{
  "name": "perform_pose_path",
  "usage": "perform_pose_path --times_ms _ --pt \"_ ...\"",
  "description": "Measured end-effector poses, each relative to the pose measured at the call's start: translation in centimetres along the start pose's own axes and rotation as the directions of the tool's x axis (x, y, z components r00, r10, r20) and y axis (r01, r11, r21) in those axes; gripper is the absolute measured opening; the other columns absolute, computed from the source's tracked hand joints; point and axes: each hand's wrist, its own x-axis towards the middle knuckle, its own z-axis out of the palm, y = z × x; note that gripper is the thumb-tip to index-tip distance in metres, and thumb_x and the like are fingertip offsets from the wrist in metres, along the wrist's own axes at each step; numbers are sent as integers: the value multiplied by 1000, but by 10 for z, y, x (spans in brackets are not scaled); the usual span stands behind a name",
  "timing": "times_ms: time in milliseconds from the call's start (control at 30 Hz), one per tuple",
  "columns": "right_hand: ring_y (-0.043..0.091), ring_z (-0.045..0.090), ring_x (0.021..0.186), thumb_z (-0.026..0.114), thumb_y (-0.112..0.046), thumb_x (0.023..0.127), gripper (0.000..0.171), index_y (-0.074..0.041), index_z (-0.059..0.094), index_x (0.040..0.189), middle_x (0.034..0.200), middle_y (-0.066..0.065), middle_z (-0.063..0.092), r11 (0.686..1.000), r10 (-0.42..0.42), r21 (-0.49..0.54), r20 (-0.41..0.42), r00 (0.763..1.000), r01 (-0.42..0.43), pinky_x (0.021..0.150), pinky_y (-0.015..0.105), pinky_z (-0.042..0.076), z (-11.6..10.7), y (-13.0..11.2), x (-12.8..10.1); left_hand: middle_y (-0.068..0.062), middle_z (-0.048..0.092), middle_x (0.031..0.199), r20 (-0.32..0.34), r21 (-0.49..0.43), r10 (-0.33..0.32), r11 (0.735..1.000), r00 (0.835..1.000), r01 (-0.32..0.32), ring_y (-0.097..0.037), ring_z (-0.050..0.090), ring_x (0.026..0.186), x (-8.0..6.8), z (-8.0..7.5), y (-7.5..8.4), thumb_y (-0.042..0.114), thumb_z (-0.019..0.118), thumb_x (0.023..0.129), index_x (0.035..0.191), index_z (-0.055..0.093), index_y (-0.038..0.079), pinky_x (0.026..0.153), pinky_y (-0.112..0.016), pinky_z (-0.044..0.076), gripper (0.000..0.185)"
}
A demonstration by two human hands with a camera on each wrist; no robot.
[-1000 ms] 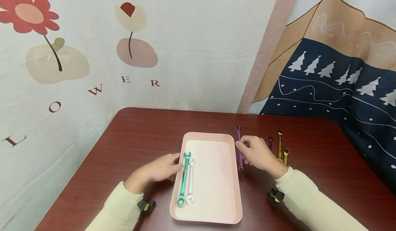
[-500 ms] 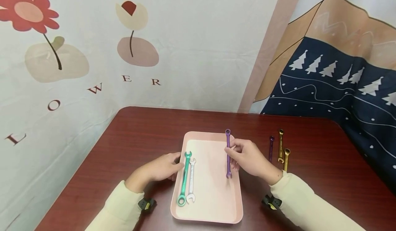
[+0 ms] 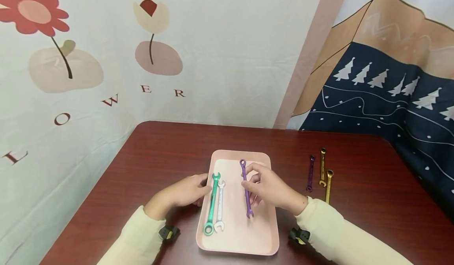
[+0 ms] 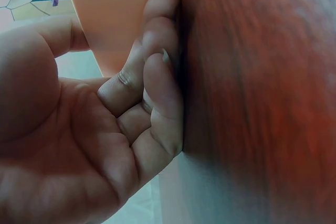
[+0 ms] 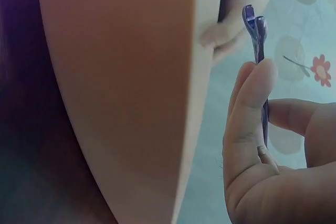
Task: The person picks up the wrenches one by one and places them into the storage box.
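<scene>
The right hand (image 3: 264,187) pinches a purple wrench (image 3: 248,202) between its thumb and fingers, up over the right part of the pink tray (image 3: 244,239). The left hand (image 3: 184,192) holds the tray's left edge, with the thumb on the rim and the fingers outside. In the tray, on the left, lie a green wrench (image 3: 212,206) and, just right of it, a silver wrench (image 3: 220,206). Farther right, a dark purple wrench (image 3: 310,173), a gold wrench (image 3: 322,167) and a nearer gold one (image 3: 328,187) lie on the red-brown table (image 3: 170,146).

The reddish-brown table (image 3: 170,150) bears a pink tray (image 3: 241,241), a dark purple wrench (image 3: 310,173) and two gold wrenches (image 3: 322,166)
</scene>
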Motion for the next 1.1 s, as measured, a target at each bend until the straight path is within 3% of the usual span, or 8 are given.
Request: perform_pose_path --times_ms 167,333,533,1100 --pt "13 63 47 63 -4 94 23 4 48 109 65 9 64 999 29 32 51 998 -31 50 47 58 10 5 2 -5 60 61 2 -11 -1 1000 1000 1 -16 57 52 0 0 0 18 51 102 138 48 -1 53 -31 50 41" --pt "14 64 45 66 -6 93 18 3 52 99 61 15 67 998 56 31 86 995 -59 47 38 57 17 11 7 -4 59 59 -3 -3 -1 1000 1000 1 -15 57 52 0 1 0 18 51 102 138 49 0 52 -31 49 41" --pt "15 65 44 66 -9 94 17 0 55 84 58 19 67 992 108 46 136 985 -115 47 36 57 27 17 10 -4 59 60 -2 -1 -4 1000 1000 4 -15 57 53 0 1 0 19 52 102 135 51 1 53 -31 49 38" --pt "10 60 41 65 -9 94 21 0 60 76 56 8 61 964 261 30 63 963 -263 43 27 53 42 23 18 -5 60 61 0 3 -11 1000 1000 11 -15 57 53 1 0 1 19 51 102 134 51 0 53 -31 50 37"
